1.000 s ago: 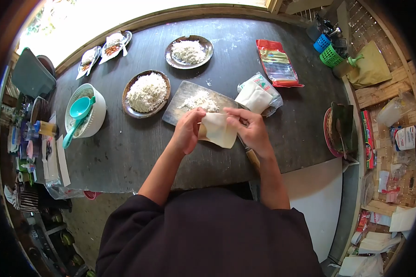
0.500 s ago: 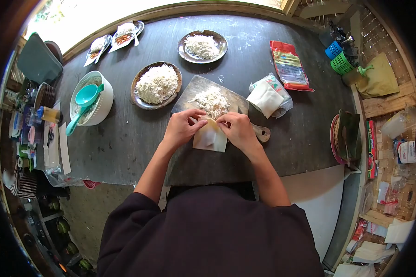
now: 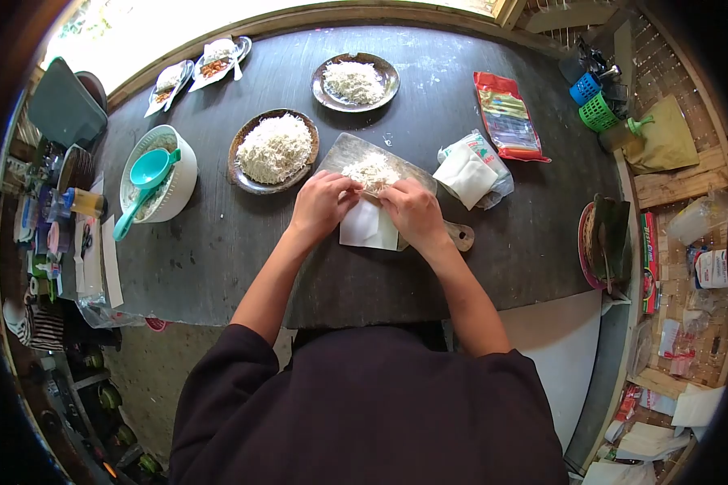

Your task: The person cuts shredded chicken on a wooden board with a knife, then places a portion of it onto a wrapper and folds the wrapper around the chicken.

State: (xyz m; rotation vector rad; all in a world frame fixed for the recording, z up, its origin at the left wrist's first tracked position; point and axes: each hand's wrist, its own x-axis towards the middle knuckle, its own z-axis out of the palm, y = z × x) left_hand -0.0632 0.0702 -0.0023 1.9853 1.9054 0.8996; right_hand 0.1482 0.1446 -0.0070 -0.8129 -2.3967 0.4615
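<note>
My left hand (image 3: 323, 202) and my right hand (image 3: 413, 212) are closed in a pinch on the far edge of a thin white square wrapper (image 3: 368, 226). The wrapper's near part hangs over the front edge of a wooden cutting board (image 3: 349, 149). Just beyond my fingertips, a heap of white shredded food (image 3: 371, 171) lies on the board. Right of the board, a stack of white wrappers (image 3: 466, 175) rests on an opened plastic packet. My fingers hide the wrapper's far edge, so any filling there cannot be made out.
Two brown plates (image 3: 233, 166) (image 3: 356, 106) of white shreds stand beyond the board. To the left is a white tub (image 3: 184, 190) with a turquoise dipper (image 3: 151, 168). A red packet (image 3: 509, 115) lies at right. Small servings (image 3: 217, 66) sit at the far left.
Both hands have shifted slightly away from me and lie flatter over the wrapper's far edge. The yellowish-brown patch seen on the wrapper no longer shows.
</note>
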